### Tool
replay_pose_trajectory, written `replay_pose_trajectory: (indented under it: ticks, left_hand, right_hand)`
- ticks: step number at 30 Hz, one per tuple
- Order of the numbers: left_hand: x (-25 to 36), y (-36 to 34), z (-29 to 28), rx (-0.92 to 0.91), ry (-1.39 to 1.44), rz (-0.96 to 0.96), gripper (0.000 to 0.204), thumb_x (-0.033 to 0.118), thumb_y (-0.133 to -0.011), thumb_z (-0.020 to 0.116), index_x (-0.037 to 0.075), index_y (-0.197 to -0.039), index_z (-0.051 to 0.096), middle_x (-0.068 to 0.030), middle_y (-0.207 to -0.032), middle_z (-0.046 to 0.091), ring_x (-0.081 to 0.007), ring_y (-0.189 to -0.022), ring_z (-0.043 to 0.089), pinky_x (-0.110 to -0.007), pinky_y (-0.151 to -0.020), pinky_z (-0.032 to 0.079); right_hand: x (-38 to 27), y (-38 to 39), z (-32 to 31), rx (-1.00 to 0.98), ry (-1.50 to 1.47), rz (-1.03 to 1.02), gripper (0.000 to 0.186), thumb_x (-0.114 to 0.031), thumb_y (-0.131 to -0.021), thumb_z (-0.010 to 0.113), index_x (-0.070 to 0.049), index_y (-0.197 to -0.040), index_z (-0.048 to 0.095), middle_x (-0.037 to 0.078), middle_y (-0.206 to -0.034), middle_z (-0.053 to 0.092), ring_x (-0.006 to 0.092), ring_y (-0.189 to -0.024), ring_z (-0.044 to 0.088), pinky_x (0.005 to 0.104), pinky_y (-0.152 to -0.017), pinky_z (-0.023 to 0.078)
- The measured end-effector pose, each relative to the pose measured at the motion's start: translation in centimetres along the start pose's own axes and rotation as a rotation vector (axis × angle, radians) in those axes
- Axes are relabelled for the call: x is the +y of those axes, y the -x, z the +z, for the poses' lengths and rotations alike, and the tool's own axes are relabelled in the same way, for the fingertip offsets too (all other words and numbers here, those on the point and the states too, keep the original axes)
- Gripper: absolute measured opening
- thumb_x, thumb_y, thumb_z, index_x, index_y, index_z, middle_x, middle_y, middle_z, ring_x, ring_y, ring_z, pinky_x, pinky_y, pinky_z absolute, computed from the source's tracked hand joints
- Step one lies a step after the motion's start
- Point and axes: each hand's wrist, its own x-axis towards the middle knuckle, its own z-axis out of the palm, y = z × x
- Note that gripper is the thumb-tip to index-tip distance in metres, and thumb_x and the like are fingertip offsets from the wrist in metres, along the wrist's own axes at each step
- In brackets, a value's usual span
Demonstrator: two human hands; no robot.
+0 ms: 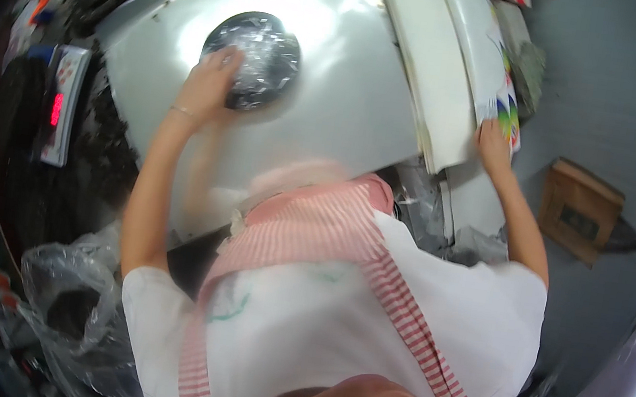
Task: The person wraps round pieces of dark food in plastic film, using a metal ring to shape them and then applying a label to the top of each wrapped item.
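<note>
black round dish [254,100]: it lies on the shiny metal table [338,112], toward the far left part, under the left hand.
dish content: crinkled clear plastic [268,53] covers the middle; what is below it, i cannot tell.
plastic bag [91,370]: clear and wrinkled, at the lower left, with its mouth open; inside looks dark, and the content is not readable.
brown carton [581,207]: it is well apart, to the right of the right arm; its inside is not visible.
left hand [215,74]: the arm reaches forward, palm down, with bent fingers over the dish's left edge; whether it grips or only rests, i cannot tell.
right hand [492,148]: the arm stretches out to the right side, elbow bent, and the fingers are closed on the near end of a white printed package [473,46].
white slab [426,67]: it lies between the metal table and the package.
scale [65,106]: at the left, with red lit digits.
</note>
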Motion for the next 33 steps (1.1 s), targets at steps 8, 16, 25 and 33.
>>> replay_pose_trajectory:
  ticks: [8,16,25,33]
  left_hand:
    - [3.1,0.4,2.8,0.289,-0.147,-0.267,0.033,0.014,-0.085,0.06,0.021,-0.118,0.061,0.0012,-0.126,0.053,-0.0265,-0.133,0.033,-0.059,-0.106,0.02]
    - [3.3,0.7,2.7,0.211,-0.123,-0.303,0.047,0.021,-0.084,0.053,0.005,-0.129,0.052,-0.0093,-0.14,0.042,-0.029,-0.141,0.015,-0.061,-0.11,0.013]
    - [1.0,1.5,3.9,0.594,1.119,-0.319,0.056,0.008,-0.082,0.046,-0.001,-0.137,0.042,-0.0163,-0.146,0.033,-0.0285,-0.139,0.023,-0.043,-0.112,0.024]
    - [0.9,2.8,0.5,0.515,0.383,-0.072,0.044,0.027,-0.091,0.054,0.001,-0.127,0.054,-0.0146,-0.128,0.055,-0.0228,-0.121,0.049,-0.038,-0.103,0.039]
  right_hand:
    - [-24.3,-11.8,-9.5,0.272,-1.041,-0.063,0.036,-0.007,-0.098,0.039,-0.002,-0.133,0.044,0.019,-0.127,0.053,0.0281,-0.115,0.054,0.0349,-0.099,0.041]
    - [-34.5,-14.8,-6.6,0.091,-1.038,-0.614,0.033,0.0,-0.083,0.048,-0.003,-0.116,0.057,0.021,-0.129,0.052,0.0367,-0.123,0.047,0.0432,-0.105,0.036]
    - [-38.6,-17.7,-3.3,0.078,-0.445,-0.802,0.061,-0.045,-0.091,0.049,-0.02,-0.145,0.036,0.015,-0.153,0.023,0.0387,-0.142,0.013,0.0668,-0.106,0.005]
    - [-39.1,-20.4,-3.4,0.241,-0.441,-0.82,0.064,-0.059,-0.072,0.061,-0.025,-0.126,0.056,0.008,-0.133,0.05,0.0312,-0.125,0.042,0.0631,-0.092,0.031]
